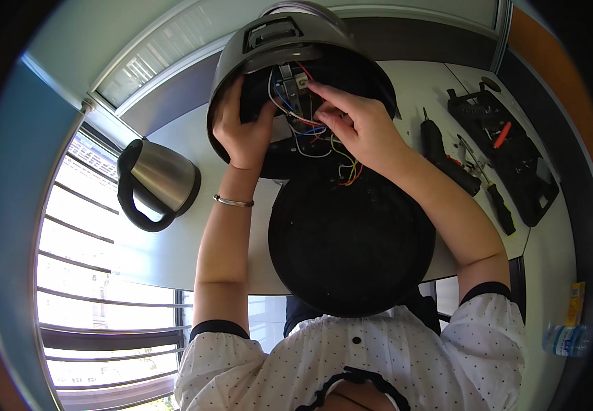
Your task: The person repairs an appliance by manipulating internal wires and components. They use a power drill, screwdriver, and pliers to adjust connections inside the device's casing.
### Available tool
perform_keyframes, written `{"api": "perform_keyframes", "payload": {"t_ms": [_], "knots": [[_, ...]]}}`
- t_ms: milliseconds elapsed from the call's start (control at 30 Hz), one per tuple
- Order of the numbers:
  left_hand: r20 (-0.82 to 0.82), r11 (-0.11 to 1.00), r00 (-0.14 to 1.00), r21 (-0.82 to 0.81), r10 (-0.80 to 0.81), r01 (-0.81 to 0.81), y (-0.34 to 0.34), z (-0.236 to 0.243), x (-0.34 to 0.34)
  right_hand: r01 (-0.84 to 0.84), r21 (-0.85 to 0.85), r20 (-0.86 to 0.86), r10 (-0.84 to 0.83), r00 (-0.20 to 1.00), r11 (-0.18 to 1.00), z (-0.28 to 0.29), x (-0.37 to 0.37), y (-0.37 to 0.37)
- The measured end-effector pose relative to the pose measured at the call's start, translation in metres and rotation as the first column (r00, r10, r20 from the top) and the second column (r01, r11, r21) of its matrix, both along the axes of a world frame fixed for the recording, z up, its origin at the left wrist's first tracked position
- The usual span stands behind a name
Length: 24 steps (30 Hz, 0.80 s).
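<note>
A grey and black rounded appliance housing, looking like an electric cooker, lies tipped with its open underside toward me. My left hand is closed around its left rim, thumb inside. Inside the opening, my right hand reaches in with index finger and thumb apart. Its index fingertip touches or nearly touches a small metal bracket. Around the fingers run white, blue, red and yellow wires; I cannot make out whether a wire is pinched. Below the opening is a round black base cover, with wires running near its top edge.
A steel kettle with a black handle stands at the left, near the window blinds. On the right lie a black power screwdriver, a screwdriver and an opened black tool case. A plastic bottle is at lower right.
</note>
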<state>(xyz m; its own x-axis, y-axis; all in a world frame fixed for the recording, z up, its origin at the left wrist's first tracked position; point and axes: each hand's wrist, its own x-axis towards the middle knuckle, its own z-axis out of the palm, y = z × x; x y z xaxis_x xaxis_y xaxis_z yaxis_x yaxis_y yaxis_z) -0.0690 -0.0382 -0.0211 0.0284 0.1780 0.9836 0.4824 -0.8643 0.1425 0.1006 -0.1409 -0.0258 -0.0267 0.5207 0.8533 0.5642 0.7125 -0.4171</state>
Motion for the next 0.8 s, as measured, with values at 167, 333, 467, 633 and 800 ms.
{"api": "perform_keyframes", "payload": {"t_ms": [167, 333, 467, 633, 800], "knots": [[-0.004, 1.000, 1.000, 0.018, 0.003, -0.003, 0.000, 0.000, -0.001, 0.163, 0.110, 0.202, -0.183, 0.962, 0.980, 0.013, 0.005, 0.010], [0.009, 0.999, 0.999, -0.002, -0.040, 0.041, 0.002, -0.001, -0.001, 0.222, 0.259, 0.210, -0.279, 0.937, 0.940, 0.018, 0.004, 0.024], [0.011, 0.999, 0.999, 0.014, -0.050, 0.050, 0.004, -0.001, -0.001, 0.214, 0.307, 0.166, -0.274, 0.947, 0.927, 0.023, 0.002, 0.030], [0.006, 0.998, 1.000, 0.053, -0.020, 0.020, 0.005, -0.002, -0.002, 0.131, 0.304, 0.160, -0.186, 0.969, 0.944, 0.025, 0.001, 0.034], [0.002, 0.995, 0.999, 0.091, -0.036, 0.035, 0.006, -0.001, -0.001, 0.101, 0.301, 0.321, -0.200, 0.925, 0.948, 0.036, 0.008, 0.035]]}}
